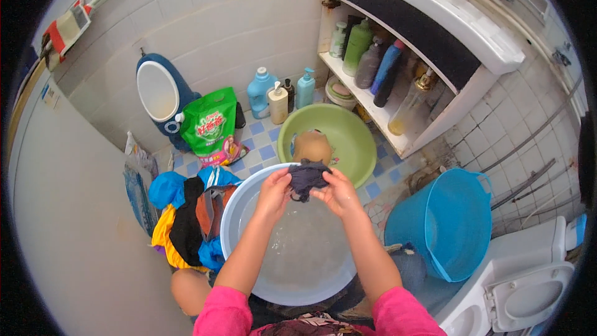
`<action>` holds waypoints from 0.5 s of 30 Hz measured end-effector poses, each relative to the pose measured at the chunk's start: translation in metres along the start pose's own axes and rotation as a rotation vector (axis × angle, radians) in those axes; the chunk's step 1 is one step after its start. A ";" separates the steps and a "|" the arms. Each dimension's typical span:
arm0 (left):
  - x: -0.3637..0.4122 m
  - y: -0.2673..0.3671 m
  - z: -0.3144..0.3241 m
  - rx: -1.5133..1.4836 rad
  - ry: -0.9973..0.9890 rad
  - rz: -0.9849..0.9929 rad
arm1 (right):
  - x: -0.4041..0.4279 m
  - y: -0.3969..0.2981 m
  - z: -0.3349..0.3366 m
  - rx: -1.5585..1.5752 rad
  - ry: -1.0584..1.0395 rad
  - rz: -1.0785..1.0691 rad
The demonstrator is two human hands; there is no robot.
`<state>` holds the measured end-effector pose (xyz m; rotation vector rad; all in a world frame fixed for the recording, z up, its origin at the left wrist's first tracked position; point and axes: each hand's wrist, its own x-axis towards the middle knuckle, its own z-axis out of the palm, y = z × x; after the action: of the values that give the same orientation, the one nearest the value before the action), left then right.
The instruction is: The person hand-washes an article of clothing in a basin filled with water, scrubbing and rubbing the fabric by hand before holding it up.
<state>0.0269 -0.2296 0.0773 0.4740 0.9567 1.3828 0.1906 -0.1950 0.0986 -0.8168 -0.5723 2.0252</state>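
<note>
Between my two hands a small dark cloth [308, 180] is stretched, a dark end hanging down from it. My left hand [275, 190] pinches its left side, and my right hand [336, 190] pinches its right side. Both hands are above the far part of a large pale blue basin [291, 296] of cloudy water [303, 242]. Just behind the cloth stands a green plastic basin [357, 149] with a tan fabric bundle [313, 145] in it.
Left of the basin lie piled clothes [186, 224]. A green detergent pouch [210, 126] and several bottles [278, 102] stand by the tiled wall. At right are a blue plastic tub [436, 224], a toilet [527, 289] and a shelf unit [368, 98] holding bottles.
</note>
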 end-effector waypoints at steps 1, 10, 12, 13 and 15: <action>0.012 0.002 0.009 -0.067 -0.039 -0.030 | 0.008 -0.009 -0.005 0.003 0.004 -0.009; 0.112 -0.015 0.057 -0.242 -0.235 -0.309 | 0.078 -0.052 -0.077 0.204 0.195 -0.175; 0.130 -0.027 0.061 -0.224 -0.264 -0.373 | 0.092 -0.053 -0.101 0.233 0.229 -0.171; 0.138 -0.033 0.063 -0.220 -0.263 -0.380 | 0.098 -0.052 -0.113 0.186 0.331 -0.147; 0.150 -0.048 0.065 -0.114 -0.117 -0.413 | 0.107 -0.048 -0.142 0.147 0.441 -0.117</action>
<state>0.0944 -0.0788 0.0338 0.2492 0.8201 1.0174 0.2747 -0.0665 -0.0023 -1.0723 -0.2119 1.6858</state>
